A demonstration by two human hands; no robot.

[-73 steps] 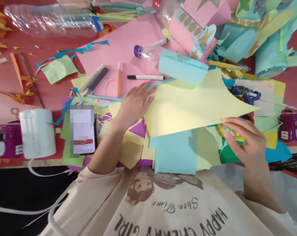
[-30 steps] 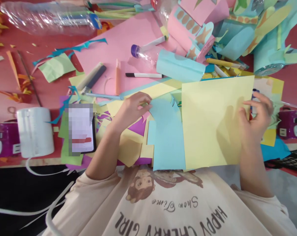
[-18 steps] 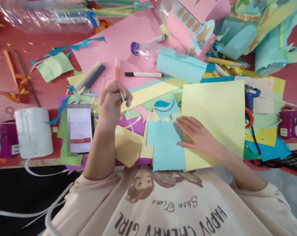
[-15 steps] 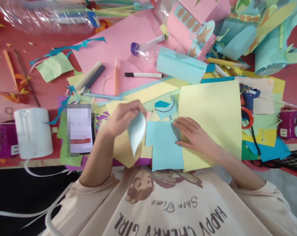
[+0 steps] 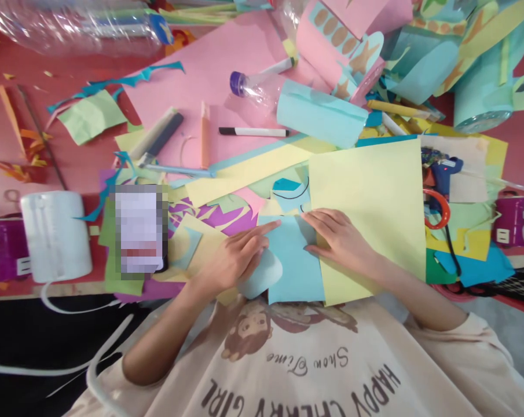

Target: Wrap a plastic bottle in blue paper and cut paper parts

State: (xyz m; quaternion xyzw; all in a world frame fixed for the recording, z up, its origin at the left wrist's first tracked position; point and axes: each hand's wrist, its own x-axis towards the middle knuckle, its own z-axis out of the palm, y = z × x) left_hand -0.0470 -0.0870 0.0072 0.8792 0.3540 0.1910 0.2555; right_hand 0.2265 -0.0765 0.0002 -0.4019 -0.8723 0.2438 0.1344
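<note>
The left hand [image 5: 244,253], index finger extended, others curled around a rounded pale-blue paper piece [image 5: 266,271], has come down, apparently touching the light-blue paper sheet [image 5: 295,269] under the right hand's [image 5: 346,240] flat, empty fingers

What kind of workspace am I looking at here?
Probably a paper-craft table, at home or in a classroom; the view can't settle which. Signs: the large yellow paper sheet, the black-capped marker, and the bottle wrapped in light blue paper.
</note>
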